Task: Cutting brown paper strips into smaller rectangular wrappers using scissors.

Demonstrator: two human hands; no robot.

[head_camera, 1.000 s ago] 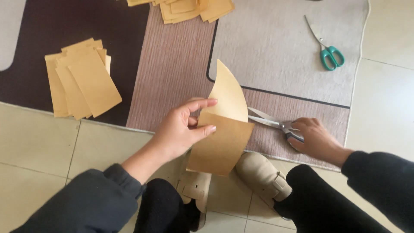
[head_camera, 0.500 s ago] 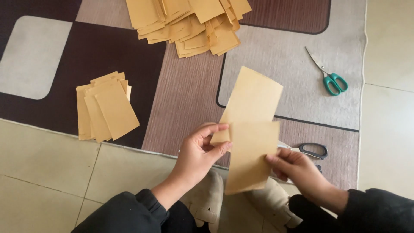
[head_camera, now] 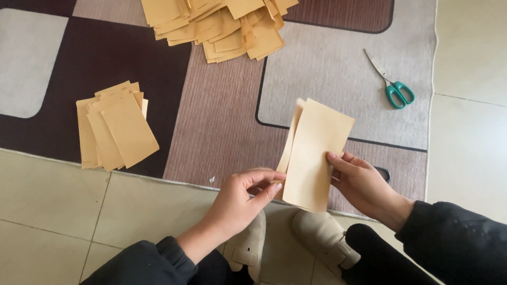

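Observation:
Both hands hold a tan paper piece (head_camera: 316, 153) upright over the rug's near edge. My left hand (head_camera: 244, 199) pinches its lower left edge, where a second layer of paper shows behind. My right hand (head_camera: 360, 184) grips the right edge with thumb on the front. A dark pair of scissors (head_camera: 384, 173) lies on the rug, mostly hidden behind my right hand.
A small stack of tan paper pieces (head_camera: 115, 126) lies on the rug at left. A larger heap of tan pieces (head_camera: 222, 24) sits at the top. Green-handled scissors (head_camera: 393, 87) rest on the grey rug patch at right. Beige shoes (head_camera: 322, 235) are below on the tiled floor.
My right hand let go of the dark scissors, left them on the rug and took hold of the paper. The paper, curled a second ago, now hangs flat between both hands.

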